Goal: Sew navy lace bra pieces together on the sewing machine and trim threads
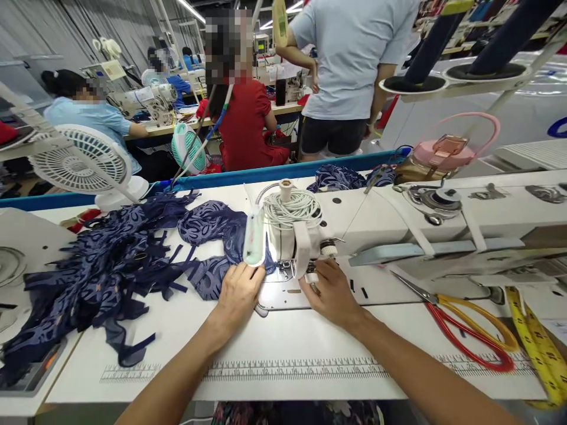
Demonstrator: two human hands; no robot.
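Your left hand (239,290) sits palm down just left of the needle end of the sewing machine (349,221), with its fingers bent and close together at the edge of the blue cloth (234,237). Your right hand (333,292) is at the right side of that needle end, with its fingertips curled in behind the machine's front parts. I cannot tell if either hand is pinching cloth, because your own fingers and the machine hide the tips.

The blue cloth lies to the left of the machine, and its right end goes in by the needle. Its long way seems to run left to right, tipped so the needle end is a bit nearer you. Two patterned parts spread out to the left, one farther from you and one closer. It looks folded, so I can't be sure of its full shape.

It should feel light, soft and floppy, maybe a little slippery, and thin parts could pull out of shape. Flat fingers near the needle end, kept clear of the needle, look like the best hold.

Farther left of the machine is a heap of blue pieces (128,260). Big scissors (433,298) lie in front of the machine's long arm.
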